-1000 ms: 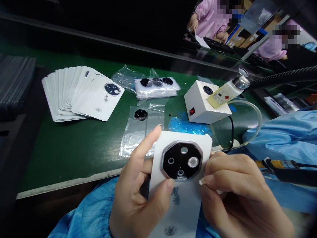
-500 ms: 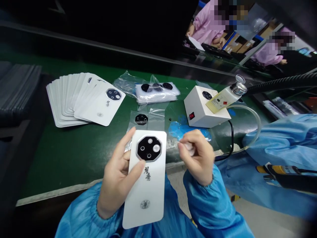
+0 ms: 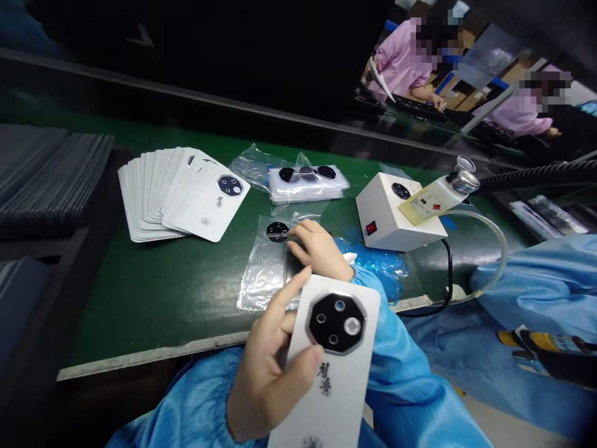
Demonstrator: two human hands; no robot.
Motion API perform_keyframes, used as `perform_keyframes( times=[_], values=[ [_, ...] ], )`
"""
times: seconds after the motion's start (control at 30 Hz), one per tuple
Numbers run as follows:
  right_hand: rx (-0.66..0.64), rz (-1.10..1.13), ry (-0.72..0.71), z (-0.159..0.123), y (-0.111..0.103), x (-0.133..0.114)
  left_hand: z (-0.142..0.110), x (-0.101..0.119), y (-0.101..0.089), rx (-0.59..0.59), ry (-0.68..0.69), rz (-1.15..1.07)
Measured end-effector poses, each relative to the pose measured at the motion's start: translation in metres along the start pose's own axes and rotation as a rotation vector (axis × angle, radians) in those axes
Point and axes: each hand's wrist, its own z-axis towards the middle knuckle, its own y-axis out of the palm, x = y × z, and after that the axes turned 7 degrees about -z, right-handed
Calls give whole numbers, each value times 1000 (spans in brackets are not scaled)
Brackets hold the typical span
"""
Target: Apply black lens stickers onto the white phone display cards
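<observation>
The left hand point(image 3: 275, 367) grips a white panel point(image 3: 347, 379), thumb beside its octagonal lens mount point(image 3: 321, 336); the panel is held in front of the body, its lower end out of view. The right hand point(image 3: 321, 252) reaches over the green bench point(image 3: 186, 298), its fingertips at a black lens plate point(image 3: 277, 231) on clear film point(image 3: 261, 280); whether they grasp it cannot be told. A slack left thumb could let the smooth panel slip, and contact with the mount could smudge it. Pulling the plate unevenly might drag the film or scratch the surface. Farther out lie fanned panels point(image 3: 153, 199) and a white box point(image 3: 387, 221) bearing a bottle point(image 3: 429, 199), which a knock could topple.
</observation>
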Motion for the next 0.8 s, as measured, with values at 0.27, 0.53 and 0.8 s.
perform_keyframes(
  times=[0.27, 0.53, 0.8],
  values=[
    [-51, 49, 117, 30, 21, 6, 0, -2, 14, 25, 42, -6],
    [-87, 101, 203, 31, 19, -1, -13, 1, 25, 101, 153, 174],
    [-121, 135, 232, 31, 16, -4, -13, 7, 32, 106, 166, 229]
  ],
)
